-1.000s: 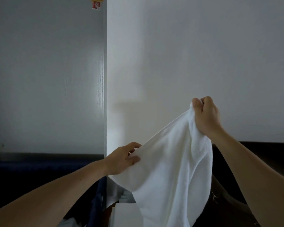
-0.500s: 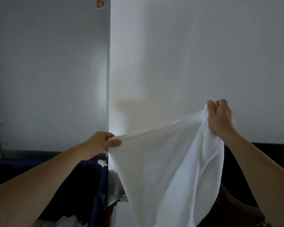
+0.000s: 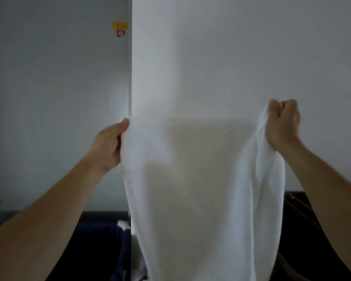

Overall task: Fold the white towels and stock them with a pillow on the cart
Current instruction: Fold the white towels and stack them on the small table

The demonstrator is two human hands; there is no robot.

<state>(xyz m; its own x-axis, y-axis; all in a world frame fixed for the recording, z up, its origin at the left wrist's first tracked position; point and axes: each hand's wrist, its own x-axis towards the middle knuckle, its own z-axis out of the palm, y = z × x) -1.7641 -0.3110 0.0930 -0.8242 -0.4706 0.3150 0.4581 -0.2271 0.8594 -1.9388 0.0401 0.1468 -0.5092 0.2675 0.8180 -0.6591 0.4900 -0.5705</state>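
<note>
A white towel (image 3: 201, 189) hangs spread out in the air in front of me, its top edge stretched level between my hands. My left hand (image 3: 109, 145) pinches the towel's upper left corner, thumb on top. My right hand (image 3: 282, 122) grips the upper right corner in a fist, with extra cloth bunched below it. The towel's lower part drops out of the frame. No pillow and no cart shelf are in view.
A pale wall with a vertical corner edge (image 3: 130, 78) fills the background, bearing a small yellow and red sticker (image 3: 120, 29). A dark blue bin (image 3: 101, 240) with white cloth (image 3: 124, 224) sits low left. Dark furniture (image 3: 304, 220) sits low right.
My hands have moved apart and upward, pulling the towel's top edge from a slanted sag into a taut level line. The left hand shifted left and rose.
</note>
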